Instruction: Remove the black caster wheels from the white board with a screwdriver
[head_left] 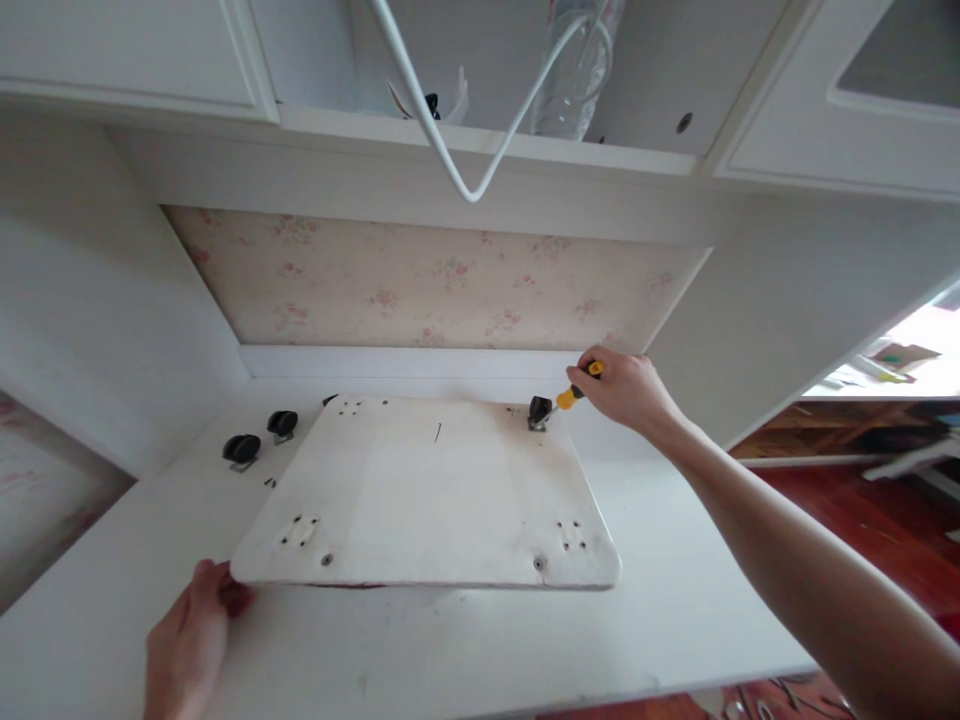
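Observation:
A white board (450,490) with rounded corners lies flat on the white desktop, showing clusters of screw holes near its corners. My right hand (626,390) is closed around the yellow and black handle of a screwdriver (570,397). The screwdriver's shaft slants down to a black caster wheel (539,410) at the board's back right corner; the exact contact of its tip is too small to tell. My left hand (187,640) grips the front left corner of the board, its fingertips partly hidden. A small dark screw (438,432) appears on the board's upper middle.
Two loose casters, one nearer (241,450) and one farther (283,425), sit left of the board beside small screws (270,483). Overhead, a white cable (472,190) hangs from a shelf (487,140) holding a clear plastic bottle (574,80). Side panels flank the desk.

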